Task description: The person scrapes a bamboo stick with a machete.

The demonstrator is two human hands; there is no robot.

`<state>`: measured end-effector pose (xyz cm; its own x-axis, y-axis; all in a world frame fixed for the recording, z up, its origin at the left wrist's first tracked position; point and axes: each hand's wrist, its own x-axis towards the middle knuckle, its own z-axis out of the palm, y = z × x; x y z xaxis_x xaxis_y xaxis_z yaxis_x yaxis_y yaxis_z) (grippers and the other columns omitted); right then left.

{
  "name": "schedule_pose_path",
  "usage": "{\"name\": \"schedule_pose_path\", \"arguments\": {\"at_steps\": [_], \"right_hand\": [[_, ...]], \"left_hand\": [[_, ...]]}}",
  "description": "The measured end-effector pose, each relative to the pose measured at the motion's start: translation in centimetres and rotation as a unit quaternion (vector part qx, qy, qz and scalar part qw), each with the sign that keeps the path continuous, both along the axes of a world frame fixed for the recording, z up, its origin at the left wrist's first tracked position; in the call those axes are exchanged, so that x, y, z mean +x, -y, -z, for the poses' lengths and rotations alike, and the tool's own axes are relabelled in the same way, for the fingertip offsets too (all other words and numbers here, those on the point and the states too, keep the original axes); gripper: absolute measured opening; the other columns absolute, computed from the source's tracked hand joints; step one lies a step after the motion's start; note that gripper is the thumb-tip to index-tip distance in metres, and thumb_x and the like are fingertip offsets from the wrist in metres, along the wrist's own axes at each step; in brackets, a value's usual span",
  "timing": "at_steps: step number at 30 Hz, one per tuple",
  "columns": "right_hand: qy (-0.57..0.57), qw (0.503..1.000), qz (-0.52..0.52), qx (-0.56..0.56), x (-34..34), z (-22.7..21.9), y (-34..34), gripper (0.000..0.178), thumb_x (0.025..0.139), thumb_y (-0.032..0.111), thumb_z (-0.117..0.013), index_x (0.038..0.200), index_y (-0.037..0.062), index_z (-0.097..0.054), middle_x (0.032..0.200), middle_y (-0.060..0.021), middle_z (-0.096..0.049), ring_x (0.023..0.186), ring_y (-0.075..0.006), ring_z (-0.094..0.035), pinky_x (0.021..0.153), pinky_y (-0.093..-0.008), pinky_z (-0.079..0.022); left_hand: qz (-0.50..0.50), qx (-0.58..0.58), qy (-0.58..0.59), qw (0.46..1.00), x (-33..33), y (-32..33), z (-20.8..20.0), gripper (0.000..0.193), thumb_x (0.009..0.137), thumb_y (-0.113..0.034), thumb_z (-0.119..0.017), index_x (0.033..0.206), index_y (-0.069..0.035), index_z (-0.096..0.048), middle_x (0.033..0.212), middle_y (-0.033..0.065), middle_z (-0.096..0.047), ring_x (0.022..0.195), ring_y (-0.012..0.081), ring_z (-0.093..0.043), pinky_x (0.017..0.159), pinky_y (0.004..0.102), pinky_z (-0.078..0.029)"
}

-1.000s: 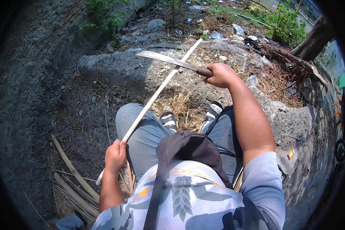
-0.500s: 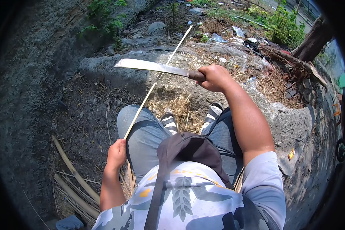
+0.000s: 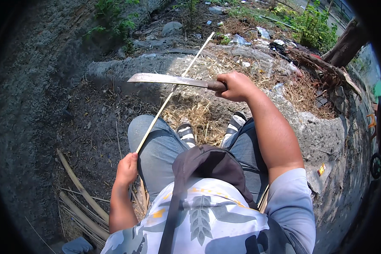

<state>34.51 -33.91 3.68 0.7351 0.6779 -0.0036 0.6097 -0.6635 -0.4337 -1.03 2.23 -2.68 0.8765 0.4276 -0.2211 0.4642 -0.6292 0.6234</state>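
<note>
My right hand (image 3: 234, 86) is closed round the dark handle of a machete (image 3: 169, 79), whose broad blade points left. The blade lies across a long, thin, pale strip (image 3: 160, 111), which looks like split bamboo or cane. Gripped at its near end by my left hand (image 3: 127, 168), the strip slants up and away over my left thigh to the far right. Its far end is over the stone slab. The blade seems to touch the strip a little past its middle, but I cannot tell how firmly.
Long stalks and thin strips (image 3: 82, 216) lie in a pile at my left. A stone slab (image 3: 127, 67) with dry shavings (image 3: 199, 116) is in front of my sandalled feet. Beyond are litter, a tree trunk (image 3: 347, 44) and green plants. A black bag (image 3: 216, 167) rests at my waist.
The machete has come slightly nearer to me and its blade lies more level. The strip's far end has dropped a little, and my left hand has shifted slightly left.
</note>
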Motion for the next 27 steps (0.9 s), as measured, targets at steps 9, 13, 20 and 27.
{"name": "schedule_pose_path", "arguments": {"at_steps": [9,13,20,27], "right_hand": [[0.175,0.98,-0.013,-0.095,-0.5,0.8,-0.7,0.021,0.082,0.033,-0.076,0.091,0.0152,-0.069,0.084,-0.0098,-0.073,0.083,-0.0322,-0.072,0.077,-0.0472,-0.053],[0.249,0.964,0.039,-0.085,-0.5,1.1,-1.9,0.011,0.084,0.025,-0.07,0.086,0.0136,-0.068,0.082,-0.01,-0.073,0.08,-0.0307,-0.073,0.077,-0.0461,-0.053],[0.187,0.979,-0.033,-0.071,-1.7,0.0,-2.6,0.013,0.079,0.023,-0.07,0.088,0.0133,-0.068,0.081,-0.0127,-0.072,0.08,-0.0338,-0.072,0.08,-0.0481,-0.056],[0.033,0.971,0.232,-0.046,1.7,-0.3,0.2,0.027,0.083,0.026,-0.069,0.106,0.0129,-0.073,0.102,-0.0154,-0.075,0.1,-0.0342,-0.071,0.089,-0.0475,-0.056]], "left_hand": [[0.014,0.022,0.023,0.999,0.1,0.9,-1.3,0.056,0.109,-0.049,-0.042,0.09,0.0,-0.06,0.068,0.0154,-0.057,0.064,0.0265,-0.056,0.063,0.0397,-0.046],[0.014,0.032,0.013,0.999,0.3,0.6,-1.0,0.055,0.109,-0.048,-0.042,0.092,0.0,-0.061,0.069,0.0153,-0.058,0.065,0.0259,-0.057,0.064,0.0388,-0.047],[0.023,0.038,0.038,0.998,0.1,0.5,-0.7,0.055,0.11,-0.047,-0.043,0.084,0.0,-0.055,0.065,0.0135,-0.052,0.061,0.0239,-0.049,0.06,0.0399,-0.044],[0.028,-0.008,0.022,0.999,0.1,0.2,-0.9,0.053,0.111,-0.045,-0.043,0.088,0.0,-0.059,0.069,0.0,-0.049,0.068,0.0117,-0.046,0.062,0.0322,-0.041]]}}
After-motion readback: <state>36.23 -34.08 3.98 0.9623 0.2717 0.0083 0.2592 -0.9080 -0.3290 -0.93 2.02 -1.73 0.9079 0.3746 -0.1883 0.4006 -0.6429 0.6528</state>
